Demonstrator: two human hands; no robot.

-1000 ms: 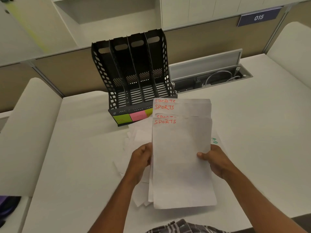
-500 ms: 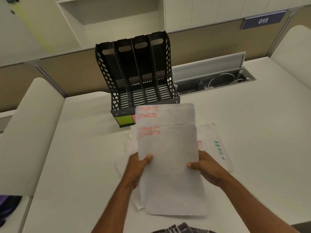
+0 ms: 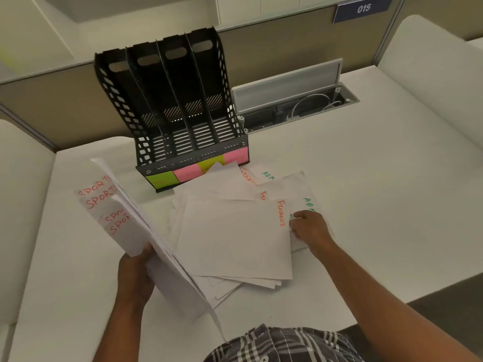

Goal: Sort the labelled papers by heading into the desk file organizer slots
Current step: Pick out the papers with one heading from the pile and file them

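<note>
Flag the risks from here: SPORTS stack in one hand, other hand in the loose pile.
1. The SPORTS stack is pinched one-handed by the left hand and fanning; sheets could slip.
2. The right hand touches overlapping FINANCE and ADMIN sheets; it may lift mixed headings.

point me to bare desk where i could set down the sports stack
Bare desk lies right of the right hand, out to the cable tray, and left of the SPORTS stack in the left hand. Crowded: loose papers fronting the organizer.
</note>
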